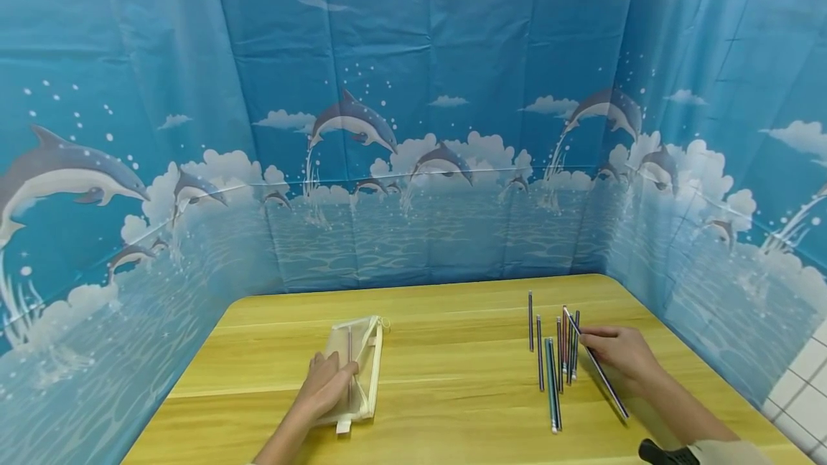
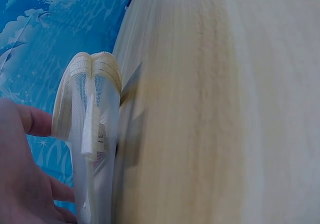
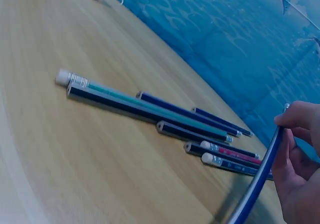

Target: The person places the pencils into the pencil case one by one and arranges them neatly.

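Observation:
A whitish see-through zip pencil case [image 1: 375,379] lies on the left part of the table, a pencil visible inside it. My left hand [image 1: 326,384] holds the case; in the left wrist view a finger and thumb lie against its cream zip edge [image 2: 62,104]. At the right, my right hand [image 1: 622,354] pinches a dark blue pencil [image 3: 257,179] near its upper end, and the pencil slants down toward me. Beside that hand lie several pencils: a teal one [image 1: 551,382] with a white eraser, a reddish one [image 3: 240,153] and dark blue ones [image 1: 540,354].
The yellow wood-grain table [image 1: 452,379] has rounded far corners. Behind it and along its sides hangs a blue dolphin-print curtain [image 1: 426,235]. White tiles [image 1: 797,397] show at the lower right.

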Tool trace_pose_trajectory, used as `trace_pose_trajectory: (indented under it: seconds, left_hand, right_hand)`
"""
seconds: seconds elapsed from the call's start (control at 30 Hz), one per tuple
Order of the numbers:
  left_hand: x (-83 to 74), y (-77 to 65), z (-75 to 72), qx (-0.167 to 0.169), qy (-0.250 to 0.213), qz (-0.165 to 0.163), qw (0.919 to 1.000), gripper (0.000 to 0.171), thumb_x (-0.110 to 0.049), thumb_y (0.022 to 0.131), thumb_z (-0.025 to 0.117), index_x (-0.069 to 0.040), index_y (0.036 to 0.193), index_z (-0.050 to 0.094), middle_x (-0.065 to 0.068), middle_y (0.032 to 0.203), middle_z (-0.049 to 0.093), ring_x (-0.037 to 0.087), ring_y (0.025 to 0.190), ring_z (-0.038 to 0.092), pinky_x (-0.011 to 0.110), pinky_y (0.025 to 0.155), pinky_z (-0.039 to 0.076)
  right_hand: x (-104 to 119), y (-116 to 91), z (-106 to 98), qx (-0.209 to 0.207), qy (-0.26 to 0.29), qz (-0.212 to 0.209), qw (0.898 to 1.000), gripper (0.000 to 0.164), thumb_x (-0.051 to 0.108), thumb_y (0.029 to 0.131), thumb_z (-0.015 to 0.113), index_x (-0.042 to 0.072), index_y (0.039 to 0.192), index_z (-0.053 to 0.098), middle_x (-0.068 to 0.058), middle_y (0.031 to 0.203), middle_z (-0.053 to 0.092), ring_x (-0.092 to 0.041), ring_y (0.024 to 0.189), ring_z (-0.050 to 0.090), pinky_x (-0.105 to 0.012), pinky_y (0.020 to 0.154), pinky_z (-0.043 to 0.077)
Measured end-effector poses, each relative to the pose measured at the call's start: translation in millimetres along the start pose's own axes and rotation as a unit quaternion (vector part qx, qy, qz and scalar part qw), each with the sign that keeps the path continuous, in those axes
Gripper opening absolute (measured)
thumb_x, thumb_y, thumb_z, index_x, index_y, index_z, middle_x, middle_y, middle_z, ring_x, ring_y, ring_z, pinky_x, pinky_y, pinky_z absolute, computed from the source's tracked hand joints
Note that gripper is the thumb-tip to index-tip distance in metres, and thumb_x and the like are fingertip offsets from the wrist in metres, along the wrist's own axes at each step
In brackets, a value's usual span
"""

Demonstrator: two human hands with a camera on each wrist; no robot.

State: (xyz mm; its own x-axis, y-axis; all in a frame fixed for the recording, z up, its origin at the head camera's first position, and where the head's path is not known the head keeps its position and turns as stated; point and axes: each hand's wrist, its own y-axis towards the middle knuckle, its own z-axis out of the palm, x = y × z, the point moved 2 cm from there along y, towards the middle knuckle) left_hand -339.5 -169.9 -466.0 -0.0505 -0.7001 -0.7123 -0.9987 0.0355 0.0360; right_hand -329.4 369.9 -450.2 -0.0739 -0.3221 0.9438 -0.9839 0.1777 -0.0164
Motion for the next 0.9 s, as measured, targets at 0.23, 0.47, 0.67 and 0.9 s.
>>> trace_pose_trajectory:
  seconds: [0.23,0.47,0.67,0.9]
  left_hand:
    - [-0.1,0.7,0.4,-0.003,0.004,0.008,1.0,0.082,-0.038,0.092,0.055,0.021,0.146,0.039,0.045,0.156,0.02,0.059,0.148,0.006,0.072,0.116,0.01]
    - [-0.6,1.6,0.5,-0.001,0.005,0.007,1.0,0.081,-0.038,0.093,0.055,0.021,0.146,0.039,0.045,0.156,0.021,0.06,0.148,0.006,0.071,0.116,0.009]
    - [0.1,1.3,1.6,0.001,0.0,0.005,1.0,0.081,-0.038,0.093,0.055,0.02,0.147,0.039,0.044,0.157,0.021,0.059,0.148,0.005,0.072,0.116,0.008]
    - [2.6,2.0,1.9,0.001,-0.002,-0.001,1.0,0.081,-0.038,0.093,0.054,0.02,0.148,0.037,0.044,0.158,0.017,0.057,0.149,0.004,0.07,0.117,0.007]
  right_hand:
    - [3.3,0.5,10.2,0.042,0.147,0.027,0.988,0.03,0.017,0.097,0.075,0.001,0.123,0.074,0.007,0.103,0.072,-0.005,0.09,0.068,-0.027,0.081,0.059]
    - [12.1,1.0,24.8,0.059,0.184,0.02,0.981,0.039,0.012,0.096,0.074,-0.006,0.13,0.068,0.001,0.105,0.074,-0.008,0.092,0.07,-0.027,0.082,0.059]
    - [13.7,4.1,35.4,0.066,0.198,0.027,0.978,0.038,0.013,0.097,0.074,-0.004,0.13,0.068,0.002,0.103,0.072,-0.01,0.09,0.069,-0.027,0.08,0.059]
    - [21.5,4.7,50.0,0.071,0.18,0.016,0.981,0.037,0.011,0.098,0.073,-0.008,0.129,0.067,0.001,0.103,0.07,-0.01,0.089,0.069,-0.028,0.079,0.06]
